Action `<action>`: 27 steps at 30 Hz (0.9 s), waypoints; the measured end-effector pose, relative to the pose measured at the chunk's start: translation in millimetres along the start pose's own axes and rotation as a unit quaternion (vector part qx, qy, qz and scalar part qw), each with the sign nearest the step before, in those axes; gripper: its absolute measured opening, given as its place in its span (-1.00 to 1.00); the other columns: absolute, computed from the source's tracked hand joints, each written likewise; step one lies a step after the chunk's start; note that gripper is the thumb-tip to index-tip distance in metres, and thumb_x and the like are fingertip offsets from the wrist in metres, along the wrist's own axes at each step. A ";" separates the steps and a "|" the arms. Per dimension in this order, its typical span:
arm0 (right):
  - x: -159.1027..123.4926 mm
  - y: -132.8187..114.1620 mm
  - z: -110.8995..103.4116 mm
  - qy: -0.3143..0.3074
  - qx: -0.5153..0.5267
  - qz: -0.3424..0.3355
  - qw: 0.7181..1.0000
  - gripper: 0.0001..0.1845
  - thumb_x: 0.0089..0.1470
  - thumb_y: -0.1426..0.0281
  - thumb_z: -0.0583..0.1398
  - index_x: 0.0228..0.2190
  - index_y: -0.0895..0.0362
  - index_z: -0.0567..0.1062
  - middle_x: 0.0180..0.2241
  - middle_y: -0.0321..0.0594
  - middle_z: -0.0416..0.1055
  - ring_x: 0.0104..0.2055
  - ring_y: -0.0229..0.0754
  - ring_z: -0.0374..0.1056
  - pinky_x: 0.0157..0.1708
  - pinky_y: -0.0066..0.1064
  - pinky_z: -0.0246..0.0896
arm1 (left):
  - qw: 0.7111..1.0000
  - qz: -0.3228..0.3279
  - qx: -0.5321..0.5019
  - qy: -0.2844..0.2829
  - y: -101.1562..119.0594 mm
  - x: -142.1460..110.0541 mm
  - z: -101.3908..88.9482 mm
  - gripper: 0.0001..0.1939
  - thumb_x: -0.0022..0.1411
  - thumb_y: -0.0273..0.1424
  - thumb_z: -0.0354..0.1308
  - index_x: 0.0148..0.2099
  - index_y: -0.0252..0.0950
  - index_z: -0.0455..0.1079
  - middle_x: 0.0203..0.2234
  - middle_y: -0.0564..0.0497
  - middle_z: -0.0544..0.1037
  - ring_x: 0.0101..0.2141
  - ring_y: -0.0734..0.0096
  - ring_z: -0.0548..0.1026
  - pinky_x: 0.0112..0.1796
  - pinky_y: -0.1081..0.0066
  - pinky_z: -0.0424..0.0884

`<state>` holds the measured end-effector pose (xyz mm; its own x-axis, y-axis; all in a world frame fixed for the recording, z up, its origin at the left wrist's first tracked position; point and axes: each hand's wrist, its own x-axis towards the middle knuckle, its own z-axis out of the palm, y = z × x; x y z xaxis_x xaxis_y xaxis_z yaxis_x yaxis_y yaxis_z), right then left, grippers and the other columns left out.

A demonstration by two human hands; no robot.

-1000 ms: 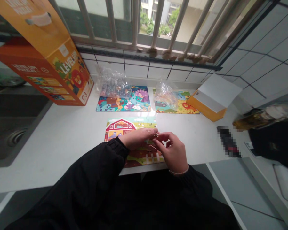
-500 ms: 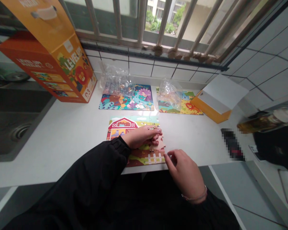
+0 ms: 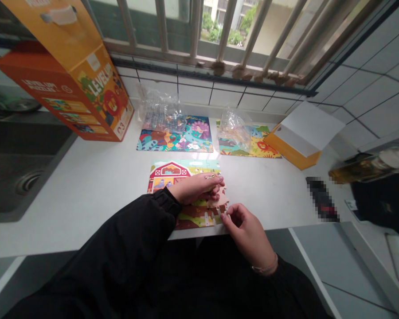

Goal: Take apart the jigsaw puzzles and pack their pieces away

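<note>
Change: the right hand (image 3: 249, 230), beside the lower right corner of the barn puzzle (image 3: 169, 170) half a second earlier, now has thumb and forefinger pinched on a fence piece (image 3: 217, 215). Piece looks tilted, so I judge that corner is being worked and isn't seated flat.

Left hand (image 3: 197, 188) lies across the puzzle's middle, thumb pressed toward curled fingers, apparently on loose pieces (edges show above the thumb; count hidden). Puzzle sits at the near edge of the white counter (image 3: 96, 181).

Containers: tall orange box (image 3: 99, 95) at left, flap raised, interior hidden. One clear bag (image 3: 162, 113) on the dark-blue picture board (image 3: 194, 137); contents unclear. Second bag (image 3: 234, 133) on the lion board (image 3: 266, 148), orange-tinted, contents equally unclear. Small yellow box (image 3: 291, 148), lid up, inside not visible. Bottle (image 3: 349, 173), far right: amber liquid.
</note>
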<state>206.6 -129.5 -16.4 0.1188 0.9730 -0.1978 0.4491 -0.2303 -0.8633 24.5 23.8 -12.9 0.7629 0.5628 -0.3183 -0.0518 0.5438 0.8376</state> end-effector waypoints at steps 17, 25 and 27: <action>44.2 -22.3 24.5 0.194 0.024 -0.108 0.975 -0.68 0.30 0.06 0.33 -0.21 0.07 0.64 -0.21 -0.19 0.52 -0.32 -0.17 0.44 -0.29 -0.29 0.42 | 0.992 0.072 0.085 -0.050 4.0 -4.3 -4.2 -0.48 0.26 -0.03 0.49 0.08 -0.26 0.54 -0.20 -0.08 0.64 -0.27 0.30 0.64 -0.19 0.29 0.58; 34.0 -1.2 2.6 0.142 -0.254 -0.092 0.952 -0.66 0.38 0.18 0.21 -0.04 0.15 0.62 -0.08 0.00 0.50 -0.08 0.07 0.51 0.00 -0.08 0.42 | 0.985 0.128 0.029 0.110 -6.6 9.4 -8.8 -0.59 0.30 -0.08 0.43 -0.02 -0.28 0.51 -0.33 0.01 0.56 -0.37 0.42 0.56 -0.29 0.41 0.50; 32.5 -1.7 2.9 0.129 -0.260 -0.087 0.953 -0.70 0.39 0.19 0.20 -0.11 0.14 0.62 -0.10 -0.01 0.50 -0.07 0.06 0.51 0.00 -0.10 0.42 | 0.975 0.159 0.060 0.144 -7.3 11.3 -10.5 -0.62 0.32 -0.09 0.41 -0.05 -0.28 0.51 -0.35 0.01 0.55 -0.35 0.42 0.55 -0.30 0.46 0.46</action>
<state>207.2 -97.4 -22.7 0.1865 0.9766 0.1066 0.8521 -0.1068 -0.5124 26.7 32.8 -27.3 0.5074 0.8517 -0.1306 -0.1680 0.2464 0.9545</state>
